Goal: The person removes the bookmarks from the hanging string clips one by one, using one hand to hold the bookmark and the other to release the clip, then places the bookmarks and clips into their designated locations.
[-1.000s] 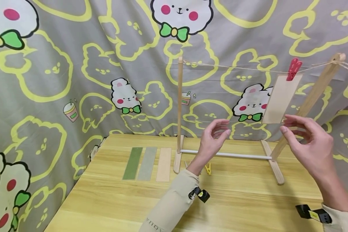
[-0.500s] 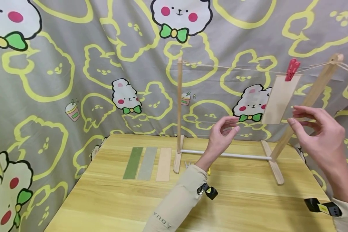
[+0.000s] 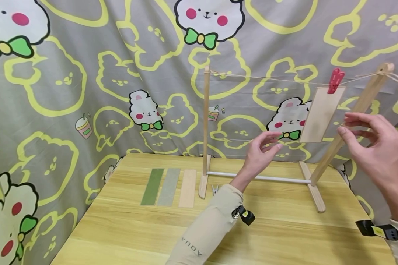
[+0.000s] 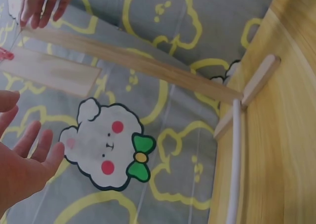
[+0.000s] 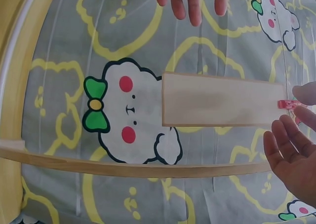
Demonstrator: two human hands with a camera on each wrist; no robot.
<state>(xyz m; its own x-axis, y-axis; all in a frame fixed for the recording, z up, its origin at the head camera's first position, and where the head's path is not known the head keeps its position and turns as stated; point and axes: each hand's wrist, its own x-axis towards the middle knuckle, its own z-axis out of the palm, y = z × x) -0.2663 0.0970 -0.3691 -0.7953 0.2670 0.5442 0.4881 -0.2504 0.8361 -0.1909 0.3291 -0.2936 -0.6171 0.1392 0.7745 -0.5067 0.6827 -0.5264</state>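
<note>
One word can be read: "AQUA", in small dark letters on the beige sleeve at the head view's lower centre.

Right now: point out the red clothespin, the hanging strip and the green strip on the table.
red clothespin (image 3: 335, 80), head view, middle of its body.
hanging strip (image 3: 321, 115), head view, centre of its face.
green strip (image 3: 152, 186), head view, mid-length.

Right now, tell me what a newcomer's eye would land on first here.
First, the red clothespin pinning a tan strip to the string of a wooden drying rack at the right. Next, the two hands raised on either side of that strip, left hand and right hand, both empty with relaxed fingers. Then three strips lying side by side on the wooden table, left of the rack.
</note>
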